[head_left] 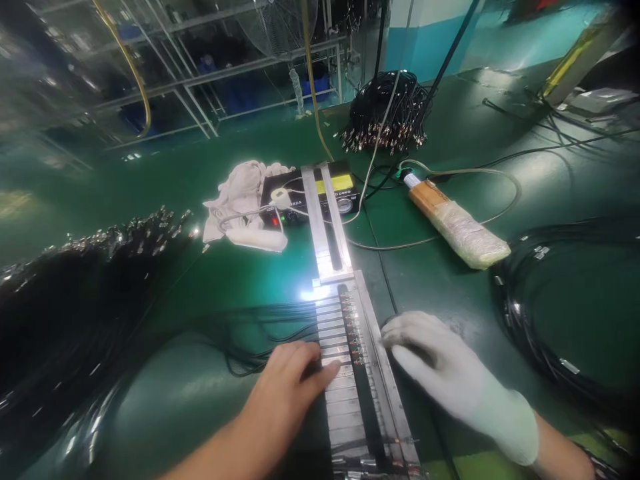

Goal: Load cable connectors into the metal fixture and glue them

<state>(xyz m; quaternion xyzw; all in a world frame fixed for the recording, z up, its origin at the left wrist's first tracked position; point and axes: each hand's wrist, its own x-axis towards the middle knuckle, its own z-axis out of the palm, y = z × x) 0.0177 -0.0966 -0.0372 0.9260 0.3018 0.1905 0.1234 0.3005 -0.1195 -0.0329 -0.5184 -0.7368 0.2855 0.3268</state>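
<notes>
A long metal slotted fixture [345,403] lies on the green table in front of me, with several black cables [293,331] laid across its slots from the left. Their bare copper-coloured ends [356,333] stick out over the dark channel. My left hand [287,380], bare, is at the fixture's left edge, thumb and fingers closed around a cable at one slot; the fingers partly hide it. In a white glove, my right hand [440,370] rests by the right rail, fingers curved, thumb apart, with nothing visible between them.
Behind the fixture sits a black control box [285,187] beside white gloves [243,190]. A wrapped handheld tool [453,223] lies at right. Cable bundles stand at left [75,313], at back [387,110] and coiled at right [530,333]. Bright light shines near the fixture's left edge.
</notes>
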